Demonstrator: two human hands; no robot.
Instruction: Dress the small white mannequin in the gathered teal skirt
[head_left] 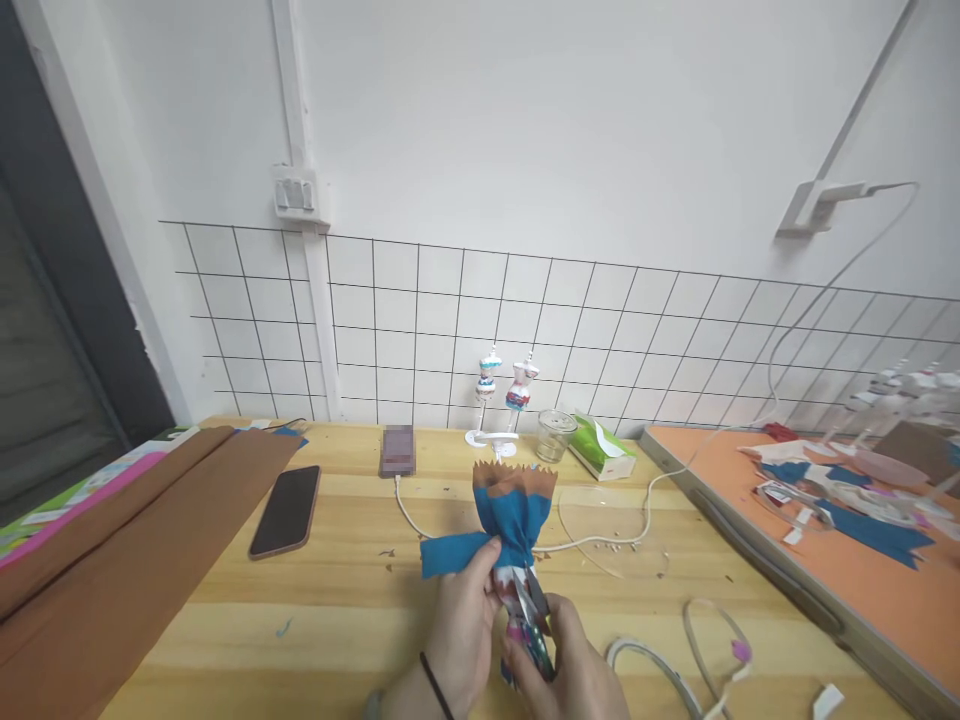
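My left hand is closed round a small patterned dress form, much of it hidden by my fingers. Gathered blue and brown crepe paper flares from its far end, the brown edge cut in points. A loose blue strip sticks out to the left beside my thumb. In my right hand is a pair of scissors, its blades pointing away from me against the lower edge of the blue paper. Whether the blades touch the paper is hard to tell.
Two little dress forms on white stands, a glass cup and a tissue pack stand by the wall. A phone and brown paper lie left. A white cable crosses the table toward an orange board with paper scraps.
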